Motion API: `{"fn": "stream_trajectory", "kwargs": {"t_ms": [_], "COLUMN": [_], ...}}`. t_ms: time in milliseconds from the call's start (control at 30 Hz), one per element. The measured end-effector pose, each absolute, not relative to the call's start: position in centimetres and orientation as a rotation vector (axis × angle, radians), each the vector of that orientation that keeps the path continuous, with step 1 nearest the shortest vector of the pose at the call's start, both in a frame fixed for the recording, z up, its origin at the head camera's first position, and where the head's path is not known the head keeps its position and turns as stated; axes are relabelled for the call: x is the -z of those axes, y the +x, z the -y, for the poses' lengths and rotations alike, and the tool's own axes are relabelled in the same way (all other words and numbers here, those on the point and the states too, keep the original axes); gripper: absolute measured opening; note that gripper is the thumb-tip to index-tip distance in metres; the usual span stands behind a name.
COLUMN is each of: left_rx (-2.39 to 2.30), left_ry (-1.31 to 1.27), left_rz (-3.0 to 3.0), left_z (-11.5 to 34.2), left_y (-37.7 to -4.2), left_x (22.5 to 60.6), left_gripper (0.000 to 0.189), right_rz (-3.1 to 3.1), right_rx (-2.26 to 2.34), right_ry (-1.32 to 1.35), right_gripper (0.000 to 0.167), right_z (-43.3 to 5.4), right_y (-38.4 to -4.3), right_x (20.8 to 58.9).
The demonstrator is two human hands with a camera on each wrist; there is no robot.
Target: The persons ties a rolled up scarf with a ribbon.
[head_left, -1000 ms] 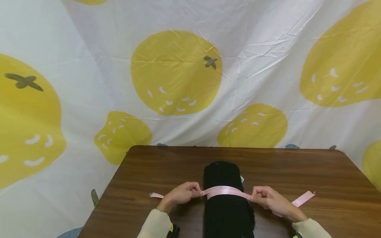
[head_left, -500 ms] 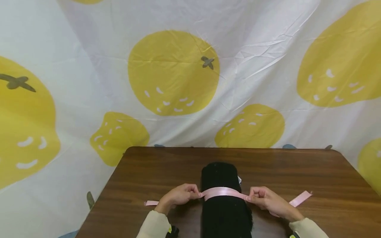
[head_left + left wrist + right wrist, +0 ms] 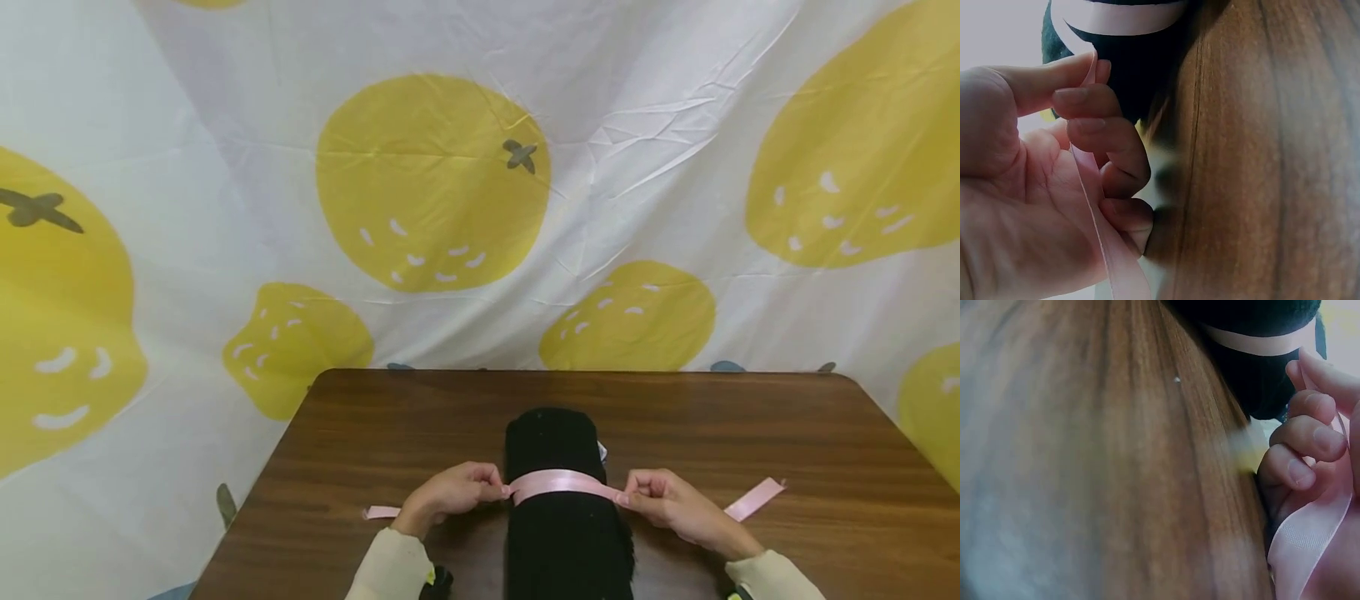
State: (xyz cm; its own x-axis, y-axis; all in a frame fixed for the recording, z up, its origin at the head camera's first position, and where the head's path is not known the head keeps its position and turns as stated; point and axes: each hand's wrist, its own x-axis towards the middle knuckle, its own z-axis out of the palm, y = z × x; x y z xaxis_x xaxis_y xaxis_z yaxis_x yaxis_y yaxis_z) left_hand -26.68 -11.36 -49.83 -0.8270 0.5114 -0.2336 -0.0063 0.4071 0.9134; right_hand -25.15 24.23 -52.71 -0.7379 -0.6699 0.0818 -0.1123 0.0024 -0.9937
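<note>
A rolled black cloth (image 3: 568, 542) lies lengthwise on the table, its far end toward the wall. Across its top runs a pink satin ribbon (image 3: 558, 481). On the left of the roll, my left hand (image 3: 453, 492) pinches the ribbon between thumb and forefinger, close to the cloth. My right hand (image 3: 675, 507) pinches it the same way on the right side. In the left wrist view the ribbon's tail (image 3: 1113, 250) passes through the palm under curled fingers. The right wrist view shows the other tail (image 3: 1310, 540) hanging along the palm.
The dark wood-grain table (image 3: 420, 417) has rounded far corners. Behind it hangs a white cloth backdrop (image 3: 585, 167) printed with yellow fruit. A small white tag (image 3: 602, 452) sticks out at the roll's right side. Loose ribbon ends reach past both wrists.
The whole head view has shifted slightly, so the roll and hands sit a little further left. Both hands keep their pinch on the ribbon, nearly still.
</note>
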Motion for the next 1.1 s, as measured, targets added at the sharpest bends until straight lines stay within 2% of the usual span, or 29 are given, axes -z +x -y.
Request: {"fn": "stream_trajectory", "kwargs": {"t_ms": [500,767,1100], "left_rx": [-1.437,-1.351,-1.295], "left_ry": [0.411,0.493,0.575], "left_rz": [-2.256,-2.456,-2.619], "left_z": [11.1,11.5,12.0], "left_y": [-26.0,-25.9,-25.4], "left_x": [48.9,48.0,47.2], "left_gripper": [0.016,0.011,0.01], "right_rz": [-1.869,-2.405,-2.705], "right_rx": [1.734,1.482,1.282], "right_ry": [-0.873,-1.047,-1.023], "right_gripper": [0.016,0.011,0.008], "right_z": [-24.4,-24.4,-23.6], "right_y": [-25.5,-24.8,-23.7], "right_x": [51.6,49.3,47.6]}}
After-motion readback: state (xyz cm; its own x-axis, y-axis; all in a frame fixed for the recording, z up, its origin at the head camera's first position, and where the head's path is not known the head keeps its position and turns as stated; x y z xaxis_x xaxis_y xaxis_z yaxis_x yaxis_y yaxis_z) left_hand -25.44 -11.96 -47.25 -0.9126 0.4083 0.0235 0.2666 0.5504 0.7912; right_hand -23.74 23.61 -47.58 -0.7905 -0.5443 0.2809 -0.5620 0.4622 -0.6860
